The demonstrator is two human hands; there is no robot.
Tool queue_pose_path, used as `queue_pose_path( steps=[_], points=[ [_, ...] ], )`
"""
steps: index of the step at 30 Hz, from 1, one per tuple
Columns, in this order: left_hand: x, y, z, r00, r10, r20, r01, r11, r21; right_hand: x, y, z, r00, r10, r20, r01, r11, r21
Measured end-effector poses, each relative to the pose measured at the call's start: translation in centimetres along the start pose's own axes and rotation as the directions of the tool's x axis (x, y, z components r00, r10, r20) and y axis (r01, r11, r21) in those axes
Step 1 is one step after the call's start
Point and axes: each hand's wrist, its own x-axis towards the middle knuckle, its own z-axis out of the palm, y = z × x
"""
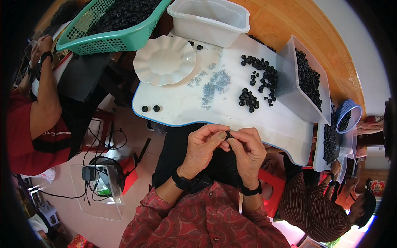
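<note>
My left hand (201, 149) and my right hand (249, 156) meet just off the near edge of the white table (182, 105). Between their fingertips they pinch a small black piece (228, 134), mostly hidden by the thumbs. On the table ahead lies a loose pile of tiny silvery, see-through bits (216, 84), perhaps small springs. Two round black parts (150, 108) sit near the left edge. A larger cluster of round black parts (266, 74) spreads over the right side, with a smaller group (248, 100) in front of it.
A white scalloped plate (164, 58) lies at the back left, beside a teal basket (142, 39) of black parts. Behind stands a white tub (206, 31). To the right are a translucent bin (289, 78) and a blue basket (340, 113). Other people sit on both sides.
</note>
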Motion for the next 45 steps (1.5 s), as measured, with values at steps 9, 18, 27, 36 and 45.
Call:
queue_pose_path(
  steps=[9,18,27,36,45],
  points=[
    [0.01,0.19,0.06,0.999,-0.047,-0.022,0.046,0.998,-0.048,-0.33,-0.04,0.20,1.000,0.029,0.007,-0.029,0.999,0.016],
    [0.19,-0.22,-0.36,0.990,-0.141,-0.002,0.138,0.971,-0.197,-0.49,0.11,0.35,0.995,0.102,-0.021,-0.101,0.992,0.077],
    [0.31,-0.19,-0.43,0.970,-0.230,0.076,0.241,0.882,-0.404,-0.58,0.46,0.54,0.986,0.163,-0.021,-0.155,0.964,0.214],
    [0.36,-0.33,-0.36,0.966,-0.250,0.066,0.252,0.856,-0.451,-0.41,0.62,0.70,0.990,0.136,-0.039,-0.127,0.975,0.180],
    [0.42,-0.27,-0.34,0.968,-0.243,0.059,0.243,0.858,-0.453,-0.20,0.59,0.84,0.992,0.118,-0.052,-0.111,0.985,0.133]
  ],
)
